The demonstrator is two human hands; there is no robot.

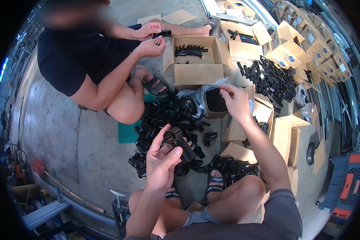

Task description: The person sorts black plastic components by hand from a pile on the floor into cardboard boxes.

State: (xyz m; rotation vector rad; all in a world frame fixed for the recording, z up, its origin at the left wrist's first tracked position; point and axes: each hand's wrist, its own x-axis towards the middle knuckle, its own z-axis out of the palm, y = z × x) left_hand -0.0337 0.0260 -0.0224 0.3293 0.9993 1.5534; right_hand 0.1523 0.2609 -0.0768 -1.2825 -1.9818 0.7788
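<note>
The pipe fitting is glossy black, as is the pile of fittings on the grey concrete floor. The boxes are plain brown cardboard; a green mat lies beneath.

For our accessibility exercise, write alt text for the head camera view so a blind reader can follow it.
A seated person's left hand holds a black plastic pipe fitting while the right hand reaches into a small box of black parts. More fittings are heaped on the concrete floor, and a second person sits opposite by an open carton.
</note>
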